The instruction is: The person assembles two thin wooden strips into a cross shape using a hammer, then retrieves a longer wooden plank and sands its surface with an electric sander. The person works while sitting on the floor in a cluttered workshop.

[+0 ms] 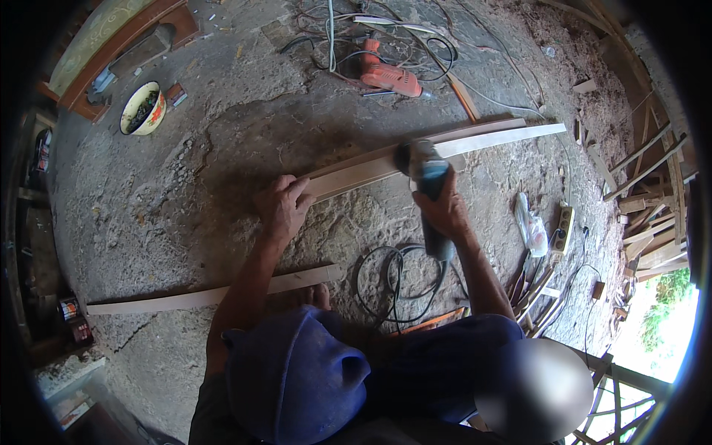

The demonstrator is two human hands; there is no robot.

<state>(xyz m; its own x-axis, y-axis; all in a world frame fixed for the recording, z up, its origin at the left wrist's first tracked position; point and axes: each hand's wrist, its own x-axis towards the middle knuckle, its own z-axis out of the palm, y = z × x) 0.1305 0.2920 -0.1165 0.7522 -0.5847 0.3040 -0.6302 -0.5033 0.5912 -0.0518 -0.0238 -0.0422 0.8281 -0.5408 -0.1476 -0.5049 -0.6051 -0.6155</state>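
A long pale wooden plank lies slanted across the rough concrete floor. My left hand presses down on its near end, fingers curled over the edge. My right hand grips a blue-grey angle grinder by its body, with the tool's head resting on the plank around its middle. The grinder's black cable runs down into a loose coil on the floor by my knees. A second, thinner plank lies in front of my left knee, partly hidden by my forearm.
An orange power drill sits among tangled wires at the far side. A yellow-rimmed bowl stands far left. A power strip and a plastic bag lie to the right, with stacked wood offcuts beyond.
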